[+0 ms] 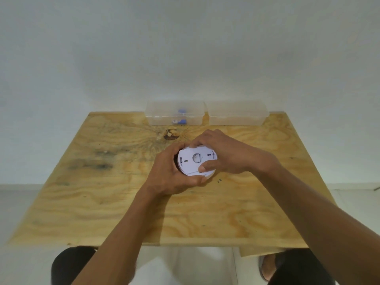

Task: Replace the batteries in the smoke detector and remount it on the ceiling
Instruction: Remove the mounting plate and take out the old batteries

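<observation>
Both hands, left hand (171, 171) and right hand (222, 154), clasp the smoke detector (195, 161) rim; uneven twisting risks jamming the backplate.

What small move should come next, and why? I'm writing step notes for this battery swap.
Probably twist the back plate off: the left hand cups the smoke detector on the table while the right hand grips its plate, which looks closed. Small blue items, perhaps batteries, wait in the left clear box.

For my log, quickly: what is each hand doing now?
Left hand: closed on the smoke detector.
Right hand: closed on the same detector.
</observation>
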